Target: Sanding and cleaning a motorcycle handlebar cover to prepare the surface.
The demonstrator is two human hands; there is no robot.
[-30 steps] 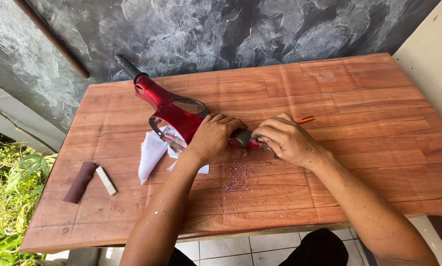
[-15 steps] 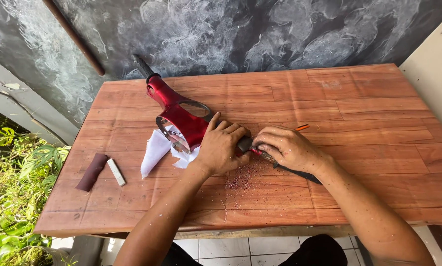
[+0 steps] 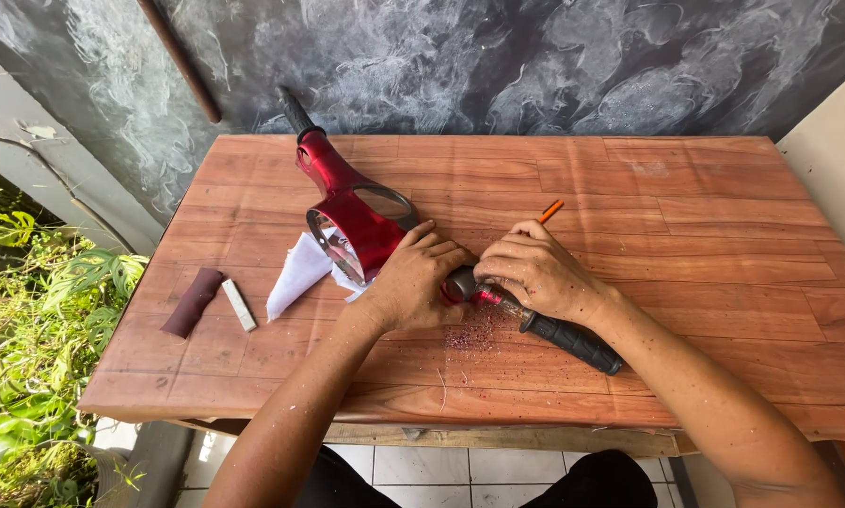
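Your left hand (image 3: 413,282) lies palm down, fingers curled, clamped just left of your right hand (image 3: 535,275); your right hand is closed in a fist, knuckles up; both forearms run back toward you, bare, the wrists nearly meeting.

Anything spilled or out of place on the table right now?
Yes: fine red filings lie scattered on the wooden table just below the hands, under the red part. An orange pencil lies loose behind the right hand.
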